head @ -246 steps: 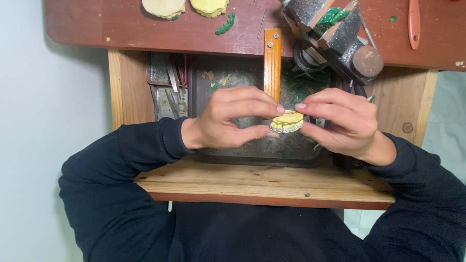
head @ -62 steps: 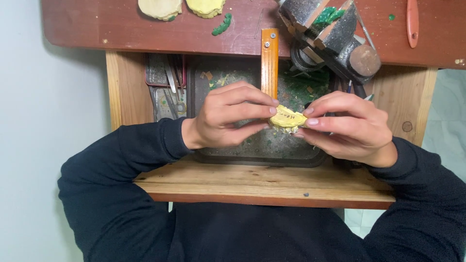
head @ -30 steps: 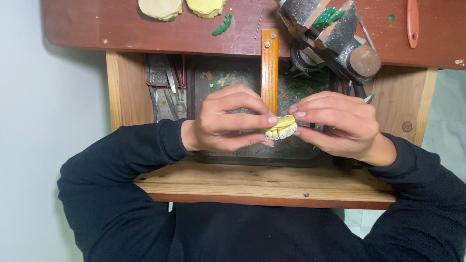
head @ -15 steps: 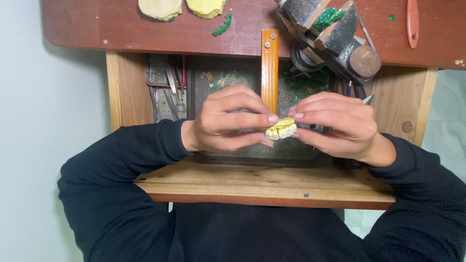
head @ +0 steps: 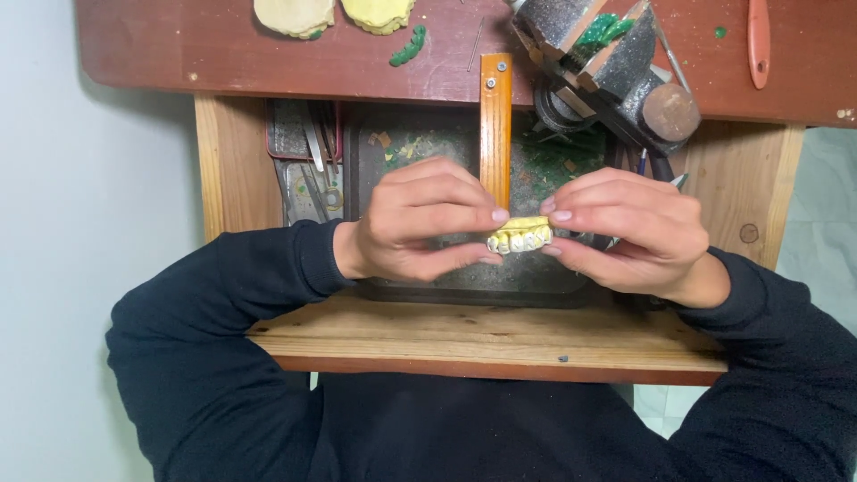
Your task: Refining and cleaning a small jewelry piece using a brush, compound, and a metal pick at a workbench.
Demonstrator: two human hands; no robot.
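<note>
The cast (head: pixel 520 235) served as the landmark. Far to its left and a little above lay a grey tray of metal tools (head: pixel 303 156), set into the wooden bench (head: pixel 482 335). Up and left of the cast, on the red-brown top (head: pixel 268 62), sat two pale yellow slabs (head: pixel 295 13) and a small green strip (head: pixel 409 45).

The left hand (head: pixel 415 223) closed on the cast's left end, forefinger on top and thumb beneath, the other fingers curled over. Directly above the cast stood an orange wooden peg (head: pixel 495 125), running away from the person.

The cast itself was a small yellow dental model with a row of paler, whitish teeth along its near face. It was held in the air over a dark tray (head: pixel 536 277) littered with green scraps. Its long axis ran left to right, nearly level, and the teeth faced the person.

The right hand (head: pixel 638 232) pinched the cast's right end in the same way, fingertip above and thumb below. Above and right of the cast, a grey vise (head: pixel 616 67) gripped a green piece. Farther right lay a red handle (head: pixel 759 40).
</note>
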